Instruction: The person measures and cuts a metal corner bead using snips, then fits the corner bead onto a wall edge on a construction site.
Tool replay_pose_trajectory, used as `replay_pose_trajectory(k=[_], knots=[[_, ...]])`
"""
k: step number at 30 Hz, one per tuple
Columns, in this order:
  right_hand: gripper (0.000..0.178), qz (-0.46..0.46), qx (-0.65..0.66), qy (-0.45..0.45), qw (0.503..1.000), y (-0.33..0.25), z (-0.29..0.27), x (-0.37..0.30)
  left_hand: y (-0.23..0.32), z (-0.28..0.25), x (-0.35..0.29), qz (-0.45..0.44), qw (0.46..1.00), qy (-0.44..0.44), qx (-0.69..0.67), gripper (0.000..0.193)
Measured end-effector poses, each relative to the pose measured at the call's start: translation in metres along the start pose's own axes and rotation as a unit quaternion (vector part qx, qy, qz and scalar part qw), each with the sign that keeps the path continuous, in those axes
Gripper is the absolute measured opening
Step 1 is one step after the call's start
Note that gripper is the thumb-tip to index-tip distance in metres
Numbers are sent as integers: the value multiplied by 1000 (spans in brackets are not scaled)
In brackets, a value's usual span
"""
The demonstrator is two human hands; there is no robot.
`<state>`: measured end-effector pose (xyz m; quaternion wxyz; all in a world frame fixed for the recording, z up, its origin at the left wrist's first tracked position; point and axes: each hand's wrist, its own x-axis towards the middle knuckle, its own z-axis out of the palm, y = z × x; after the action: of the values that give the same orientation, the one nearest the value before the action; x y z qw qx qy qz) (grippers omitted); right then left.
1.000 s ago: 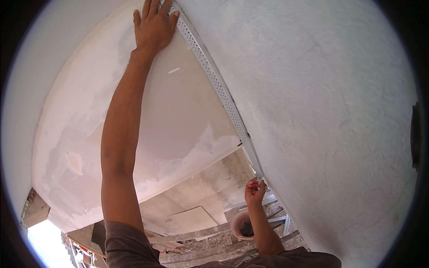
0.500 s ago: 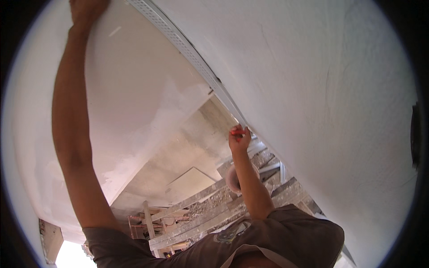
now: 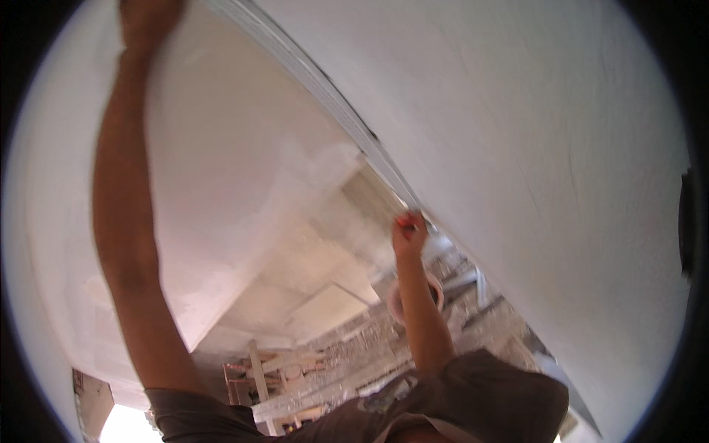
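Observation:
A long, pale, perforated metal strip runs along the edge between two white plastered surfaces. Its lower end comes down to my right hand, which is closed around a small red object. Blur and my fingers hide what kind of object it is; the fingers are at or very near the strip's edge. High at the upper left, my left hand is raised beside the white wall panel, near the strip's upper end. Its fingers are cut off by the picture's edge.
Another broad white surface fills the right side. Below my right forearm are a round pinkish bucket and dusty planks. A bare grey-brown wall area lies beyond. A bright opening shows at the lower left.
The picture has shifted slightly and blurred, with most of the scene moving right and down. My right hand still grips the red object by the strip; my left arm stays raised.

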<state>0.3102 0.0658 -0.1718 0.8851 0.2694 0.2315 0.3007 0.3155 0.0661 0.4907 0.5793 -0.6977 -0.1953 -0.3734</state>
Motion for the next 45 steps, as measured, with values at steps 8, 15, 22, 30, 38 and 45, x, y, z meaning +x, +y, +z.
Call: replay_pose_trajectory(k=[8,15,22,30,38,45], knots=[[15,-26,-12,50,998,-8,14,0,5,8,-4,-43,993,82,-71,58],[14,-14,7,75,997,2,25,0,7,5,1,-52,994,53,-76,59],[17,-3,-11,66,998,10,25,-6,-8,38,3,-10,983,181,-20,54],[18,8,4,82,997,3,27,-2,-6,38,8,-28,991,114,-63,61],[18,64,-33,-12,997,0,3,-10,-13,32,10,-17,994,90,-55,62],[13,170,-447,131,868,-32,-83,-76,-14,40,8,-23,993,100,-58,63]])
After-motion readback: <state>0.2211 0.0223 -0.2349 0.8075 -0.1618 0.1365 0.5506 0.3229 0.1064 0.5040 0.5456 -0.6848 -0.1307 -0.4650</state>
